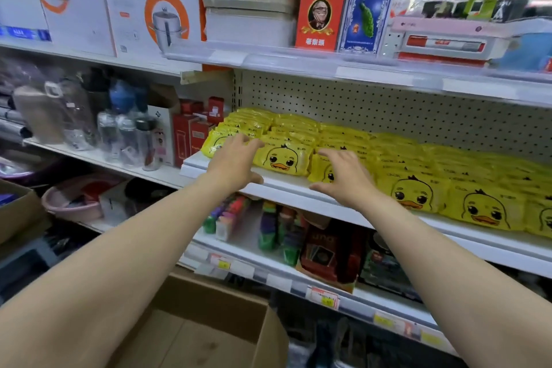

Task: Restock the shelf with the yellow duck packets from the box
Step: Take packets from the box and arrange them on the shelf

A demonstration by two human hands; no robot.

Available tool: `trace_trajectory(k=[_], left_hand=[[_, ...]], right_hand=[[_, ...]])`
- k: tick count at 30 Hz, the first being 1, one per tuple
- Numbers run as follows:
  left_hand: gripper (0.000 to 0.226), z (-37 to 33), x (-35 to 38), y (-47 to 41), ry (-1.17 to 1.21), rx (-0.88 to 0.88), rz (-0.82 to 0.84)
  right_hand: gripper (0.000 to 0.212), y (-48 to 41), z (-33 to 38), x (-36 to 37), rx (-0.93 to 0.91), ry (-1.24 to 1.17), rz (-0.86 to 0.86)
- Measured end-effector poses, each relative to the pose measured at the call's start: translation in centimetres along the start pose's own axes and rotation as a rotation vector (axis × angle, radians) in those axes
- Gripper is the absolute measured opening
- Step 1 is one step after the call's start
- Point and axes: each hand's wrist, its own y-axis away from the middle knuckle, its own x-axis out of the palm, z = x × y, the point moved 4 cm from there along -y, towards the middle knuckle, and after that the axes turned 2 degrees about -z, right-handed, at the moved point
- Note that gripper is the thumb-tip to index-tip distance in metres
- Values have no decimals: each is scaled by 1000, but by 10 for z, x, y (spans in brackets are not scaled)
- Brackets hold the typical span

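Yellow duck packets (412, 193) lie in several rows across the white middle shelf (277, 185), stacked against the pegboard back. My left hand (236, 163) is spread open at the shelf's left end, fingertips touching the leftmost packets (213, 143). My right hand (343, 176) is also open, fingers apart, resting over a packet beside the front duck-face packet (282, 158). Neither hand holds anything. The cardboard box (209, 334) stands open below my arms, and the part of its inside that shows holds no packets.
Bottles and red boxes (191, 131) stand left of the packets. The upper shelf (328, 64) overhangs close above, carrying cookware boxes and card boxes. A lower shelf (298, 272) holds colourful toys and card packs. A pink basin (71, 203) sits lower left.
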Motion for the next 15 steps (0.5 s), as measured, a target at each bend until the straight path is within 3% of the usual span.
trace_trajectory(k=[8,15], left_hand=[[84,120,17,-90,-59,74,56],[114,179,62,-161,-75,254,242]], right_hand=[[80,-92,61,57,222,0,16],[84,-160,116,117,227,43,66]])
